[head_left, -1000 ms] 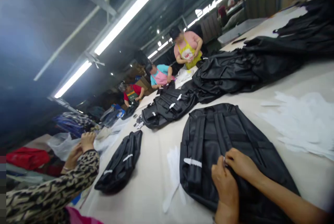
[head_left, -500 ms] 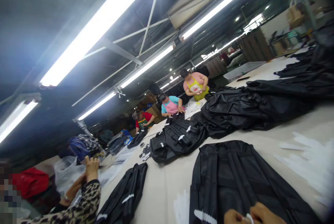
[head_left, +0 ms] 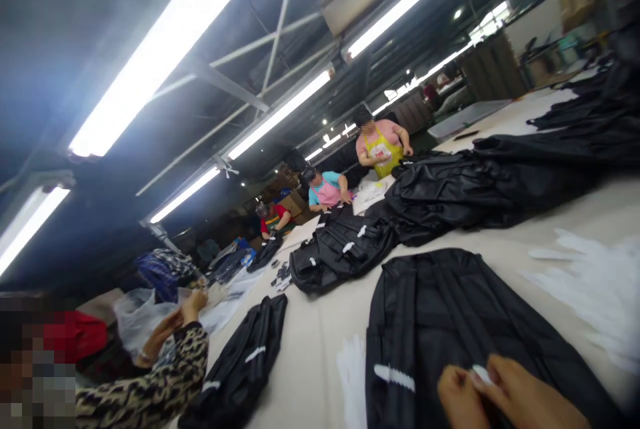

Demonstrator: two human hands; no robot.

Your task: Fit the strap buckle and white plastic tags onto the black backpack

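Note:
A black backpack lies in front of me on the table, its shoulder straps facing up. Over its lower part, my left hand and my right hand are close together, both with fingers pinched. Between their fingertips shows a small white strip, partly covered by the fingers. Another white strip with a ragged edge sits across the backpack's left strap. Whether the strip in my hands goes round the other strap is hidden.
Loose white strips lie in a pile at right and a smaller stack left of the backpack. More black backpacks cover the table beyond. A co-worker's patterned sleeve is at left; several people work farther along.
My view has tilted down slightly, so the table sits higher in the picture. My hands stay pinched at the white strip. The co-worker's hands at left have lowered.

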